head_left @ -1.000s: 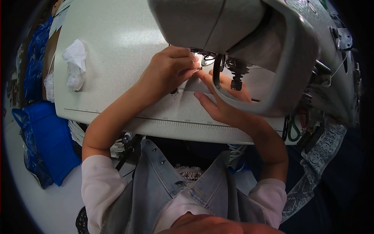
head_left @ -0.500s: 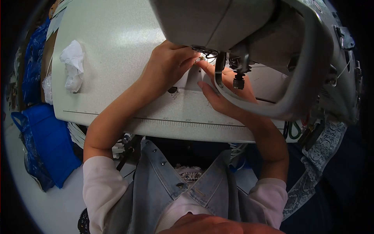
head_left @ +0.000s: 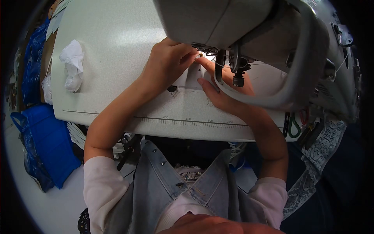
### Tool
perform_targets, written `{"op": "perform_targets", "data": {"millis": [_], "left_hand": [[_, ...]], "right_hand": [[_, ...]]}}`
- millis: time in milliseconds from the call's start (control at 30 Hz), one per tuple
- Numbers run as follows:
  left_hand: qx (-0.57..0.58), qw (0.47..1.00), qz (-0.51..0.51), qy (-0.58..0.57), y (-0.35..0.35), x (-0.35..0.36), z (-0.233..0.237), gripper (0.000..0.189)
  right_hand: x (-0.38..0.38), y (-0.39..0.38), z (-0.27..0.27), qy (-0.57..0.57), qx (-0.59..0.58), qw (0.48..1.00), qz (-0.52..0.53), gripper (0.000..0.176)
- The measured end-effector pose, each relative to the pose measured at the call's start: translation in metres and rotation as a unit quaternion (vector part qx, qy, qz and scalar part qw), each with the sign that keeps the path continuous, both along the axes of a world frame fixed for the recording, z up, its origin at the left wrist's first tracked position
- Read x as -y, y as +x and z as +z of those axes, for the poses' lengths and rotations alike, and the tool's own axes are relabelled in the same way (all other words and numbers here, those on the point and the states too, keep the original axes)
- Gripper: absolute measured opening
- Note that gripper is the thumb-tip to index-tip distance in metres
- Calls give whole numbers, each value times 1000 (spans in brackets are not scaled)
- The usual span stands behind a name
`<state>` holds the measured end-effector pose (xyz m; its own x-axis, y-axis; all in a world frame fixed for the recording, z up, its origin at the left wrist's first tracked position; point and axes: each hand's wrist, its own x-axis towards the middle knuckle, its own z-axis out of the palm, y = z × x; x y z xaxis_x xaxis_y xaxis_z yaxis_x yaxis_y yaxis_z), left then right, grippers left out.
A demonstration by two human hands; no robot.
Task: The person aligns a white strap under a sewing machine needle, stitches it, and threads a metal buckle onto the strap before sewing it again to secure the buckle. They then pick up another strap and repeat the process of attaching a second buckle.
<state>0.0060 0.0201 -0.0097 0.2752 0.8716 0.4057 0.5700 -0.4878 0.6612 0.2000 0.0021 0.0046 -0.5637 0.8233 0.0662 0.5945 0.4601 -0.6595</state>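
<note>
A sewing machine [head_left: 218, 23] reaches over the pale table [head_left: 117, 70] from the upper right. My left hand [head_left: 167, 64] is at the left of its needle area, thumb and fingers pinched together beneath the machine head. What the pinch holds is too small to make out. Just right of it, my right hand [head_left: 224, 85] lies by the metal plate [head_left: 193, 78], its thumb and index finger spread apart and the index tip close to my left fingertips. The machine's curved grey guard partly covers this hand.
Crumpled white material [head_left: 73, 66] lies on the table's left side. A ruler scale [head_left: 175, 120] runs along the front edge. Blue bags [head_left: 50, 144] stand at the left. Green-handled scissors [head_left: 294, 128] and patterned lace [head_left: 327, 144] are at the right.
The fingertips of both hands have shifted very slightly under the machine head. The machine's head and guard appear slightly displaced in the view.
</note>
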Motion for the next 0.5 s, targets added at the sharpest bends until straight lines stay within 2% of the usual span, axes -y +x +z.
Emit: {"op": "perform_targets", "data": {"millis": [167,300,367,433,500], "left_hand": [[-10,1000,4,-25,-2,0,-1,10],[36,999,-1,-2,-1,-4,-10,11],[55,998,-3,-5,-3,-5,-13,11],[-27,999,7,41,-3,-5,-3,12],[-30,999,4,31,-3,-4,-3,12]], "right_hand": [[-2,1,-2,14,-5,1000,15,49],[-2,1,-4,-14,-26,999,11,47],[-3,1,-7,19,-31,999,15,47],[-4,1,-11,39,-32,999,16,46],[-4,4,-8,50,-31,998,14,45]]}}
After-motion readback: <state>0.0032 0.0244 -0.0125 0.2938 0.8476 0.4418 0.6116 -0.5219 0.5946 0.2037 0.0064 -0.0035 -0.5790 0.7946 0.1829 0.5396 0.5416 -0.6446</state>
